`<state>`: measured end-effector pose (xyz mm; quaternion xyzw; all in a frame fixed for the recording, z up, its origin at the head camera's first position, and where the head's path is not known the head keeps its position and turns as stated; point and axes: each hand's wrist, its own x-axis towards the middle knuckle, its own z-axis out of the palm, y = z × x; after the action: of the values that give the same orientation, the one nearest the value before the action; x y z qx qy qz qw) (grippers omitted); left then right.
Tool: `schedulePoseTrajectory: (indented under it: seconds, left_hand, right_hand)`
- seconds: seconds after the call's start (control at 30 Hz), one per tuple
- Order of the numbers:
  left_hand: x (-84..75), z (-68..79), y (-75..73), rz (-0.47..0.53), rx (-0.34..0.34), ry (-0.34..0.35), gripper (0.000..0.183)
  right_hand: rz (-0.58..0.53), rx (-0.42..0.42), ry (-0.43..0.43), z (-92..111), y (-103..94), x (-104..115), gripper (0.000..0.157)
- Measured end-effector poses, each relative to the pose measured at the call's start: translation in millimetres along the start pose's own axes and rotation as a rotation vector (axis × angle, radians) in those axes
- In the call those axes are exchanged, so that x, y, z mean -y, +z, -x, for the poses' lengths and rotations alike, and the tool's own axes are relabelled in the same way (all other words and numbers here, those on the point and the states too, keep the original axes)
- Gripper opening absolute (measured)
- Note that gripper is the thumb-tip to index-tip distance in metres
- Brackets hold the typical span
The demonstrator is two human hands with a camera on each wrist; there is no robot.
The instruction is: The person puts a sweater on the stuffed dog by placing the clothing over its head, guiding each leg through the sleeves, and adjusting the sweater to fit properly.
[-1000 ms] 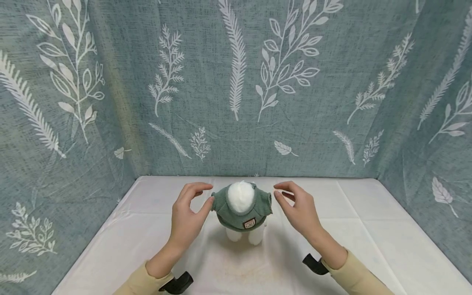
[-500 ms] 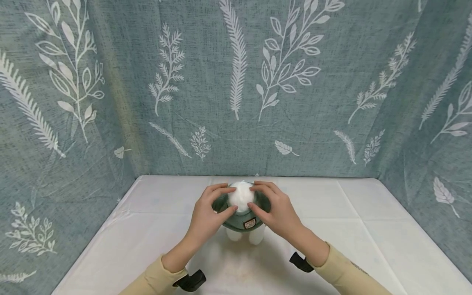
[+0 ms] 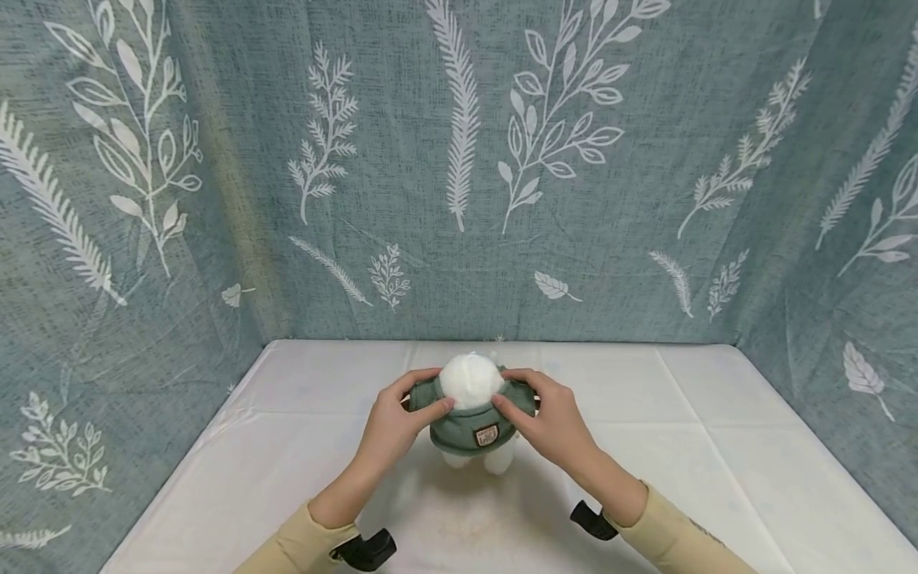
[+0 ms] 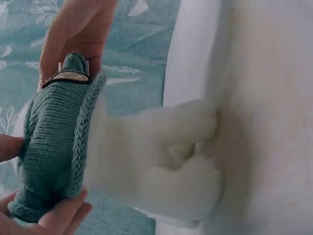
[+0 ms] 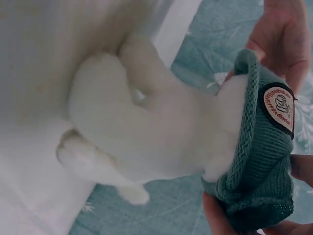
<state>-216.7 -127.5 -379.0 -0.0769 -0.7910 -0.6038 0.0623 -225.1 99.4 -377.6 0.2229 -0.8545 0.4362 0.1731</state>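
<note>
A white plush toy (image 3: 470, 379) stands on the table, its bare lower body and legs (image 4: 161, 156) showing below a green knitted sweater (image 3: 466, 434). The sweater is bunched around its upper body, with a patch (image 5: 279, 110) on the side toward me. My left hand (image 3: 393, 421) grips the sweater's left side, thumb at the collar and fingers around the sleeve. On the other side my right hand (image 3: 558, 416) holds the sweater the same way, thumb near the neckline. Some fingertips are hidden behind the knit. The left wrist view shows the hem (image 4: 80, 142) high above the legs.
The table (image 3: 287, 446) has a white cloth with fold lines. Blue-green curtains (image 3: 402, 159) with white leaf prints hang behind it and on both sides. Black wrist straps (image 3: 367, 550) sit at the sleeve cuffs.
Both hands moved inward from beside the sleeves to the toy's head, then slightly down and apart, and now grip the sweater. Its collar is pulled wider and more of the white head shows.
</note>
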Motion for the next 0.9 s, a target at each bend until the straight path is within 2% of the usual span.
schedulePoseTrajectory:
  seconds: [0.27, 0.73, 0.8, 0.9]
  left_hand:
    - [7.7, -2.3, 3.4, 0.247, 0.027, -0.168, 0.043]
    - [14.7, -4.4, 7.2, 0.679, 0.081, -0.400, 0.043]
    - [14.3, -5.4, 7.0, 0.677, 0.090, -0.414, 0.042]
    - [12.2, -8.5, 4.3, 0.526, 0.104, -0.374, 0.042]
  right_hand:
    - [-0.059, 0.041, 0.157, 2.9, -0.7, -5.4, 0.035]
    - [-0.057, 0.066, 0.221, 4.8, -0.5, -11.9, 0.036]
    - [-0.053, 0.064, 0.220, 4.6, -0.7, -12.5, 0.035]
    - [-0.051, 0.066, 0.221, 4.4, -0.7, -14.2, 0.035]
